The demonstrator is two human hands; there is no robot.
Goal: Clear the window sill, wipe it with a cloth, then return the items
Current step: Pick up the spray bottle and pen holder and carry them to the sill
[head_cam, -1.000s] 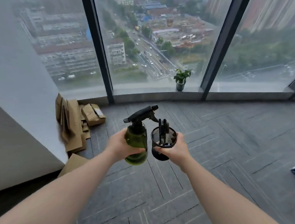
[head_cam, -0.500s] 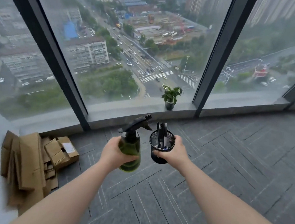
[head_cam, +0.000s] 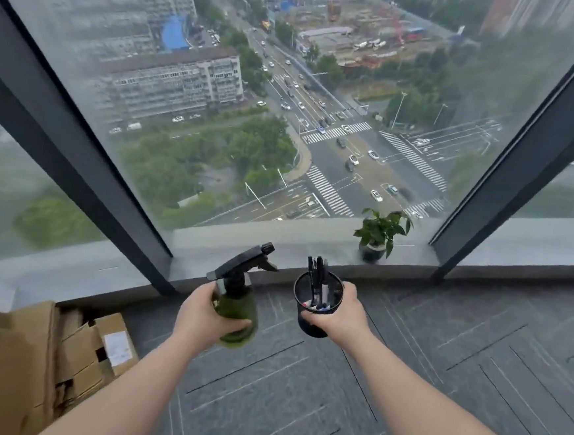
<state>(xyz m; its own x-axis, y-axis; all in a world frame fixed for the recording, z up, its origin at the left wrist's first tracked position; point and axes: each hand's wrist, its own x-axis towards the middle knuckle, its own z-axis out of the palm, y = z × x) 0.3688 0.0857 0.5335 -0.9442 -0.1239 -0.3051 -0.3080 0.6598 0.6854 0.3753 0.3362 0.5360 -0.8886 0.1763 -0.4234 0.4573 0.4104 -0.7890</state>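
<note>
The left hand (head_cam: 202,317) grips the spray bottle (head_cam: 237,313); the right hand (head_cam: 339,316) grips the pen cup (head_cam: 316,305), both held over the floor near the sill (head_cam: 276,244), where a plant (head_cam: 378,235) stands. This looks like the return step: next, set each upright on the sill.

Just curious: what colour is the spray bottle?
Dark green body with a black trigger top, clearest in the head view.
</note>
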